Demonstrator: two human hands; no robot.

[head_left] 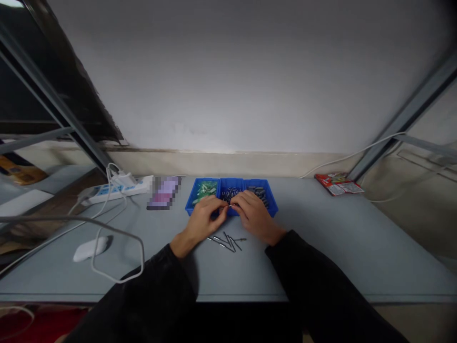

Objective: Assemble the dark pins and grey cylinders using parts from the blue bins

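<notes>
Above the grey bench's [321, 247] near edge, both bare hands [229, 214], knuckles up, pinch a small slim metallic piece [230, 206].

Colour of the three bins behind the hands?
All three bins are solid blue; shows best in the head view.

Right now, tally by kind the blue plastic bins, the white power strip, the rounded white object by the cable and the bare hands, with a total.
Blue plastic bins: 3
White plastic power strip: 1
Rounded white object: 1
Bare left hand and bare right hand: 2
Total: 7
</notes>
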